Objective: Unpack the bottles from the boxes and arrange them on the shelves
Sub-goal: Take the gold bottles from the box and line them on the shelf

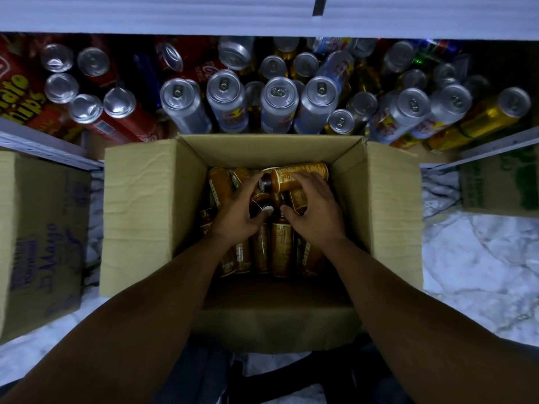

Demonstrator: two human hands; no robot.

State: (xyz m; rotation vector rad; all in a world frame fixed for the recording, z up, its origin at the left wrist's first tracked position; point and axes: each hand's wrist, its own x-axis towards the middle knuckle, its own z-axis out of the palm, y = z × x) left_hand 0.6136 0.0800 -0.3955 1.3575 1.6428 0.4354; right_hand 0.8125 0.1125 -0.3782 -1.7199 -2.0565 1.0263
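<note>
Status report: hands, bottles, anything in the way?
Left hand, right hand in box, both gripping bottles. One bottle crosswise on top. Cans packed just beyond.

Box [140, 205] – matt corrugated cardboard; bottles [280, 249] – glossy brown labels; cans [280, 106] shiny metal; floor [472, 258] polished marble-look.

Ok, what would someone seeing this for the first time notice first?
The left hand and right hand reach into the open cardboard box at the centre, gripping brown bottles packed inside. Behind the box, silver cans crowd together, with red cans to their left.
</note>
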